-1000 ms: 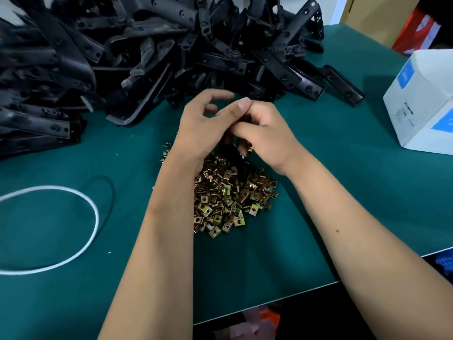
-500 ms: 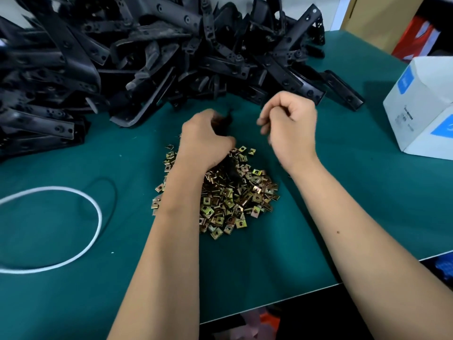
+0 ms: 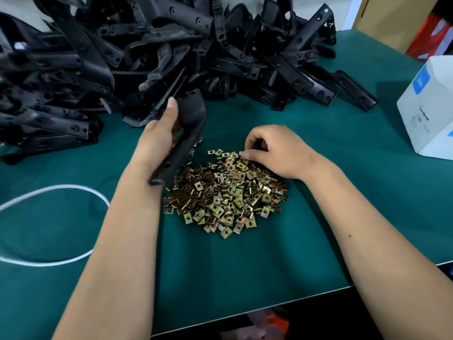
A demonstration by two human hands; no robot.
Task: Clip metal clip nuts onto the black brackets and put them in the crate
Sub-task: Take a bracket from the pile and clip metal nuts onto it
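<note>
A heap of small brass-coloured clip nuts [image 3: 225,192] lies in the middle of the green table mat [image 3: 245,266]. My left hand [image 3: 159,133] grips a long black bracket [image 3: 188,128] at the heap's left edge, the bracket slanting down toward me. My right hand [image 3: 272,150] rests on the far right side of the heap, its curled fingertips pinching at clip nuts there. A large pile of black brackets [image 3: 171,57] fills the back of the table. No crate shows in the head view.
A white cardboard box [image 3: 431,111] with blue labels stands at the right edge. A loop of white cord [image 3: 56,190] lies on the mat at the left. The table's front edge runs below my forearms.
My hands have parted. The left one moved back left with a black bracket in its grip. The right one dropped from above the heap onto the clip nuts.
</note>
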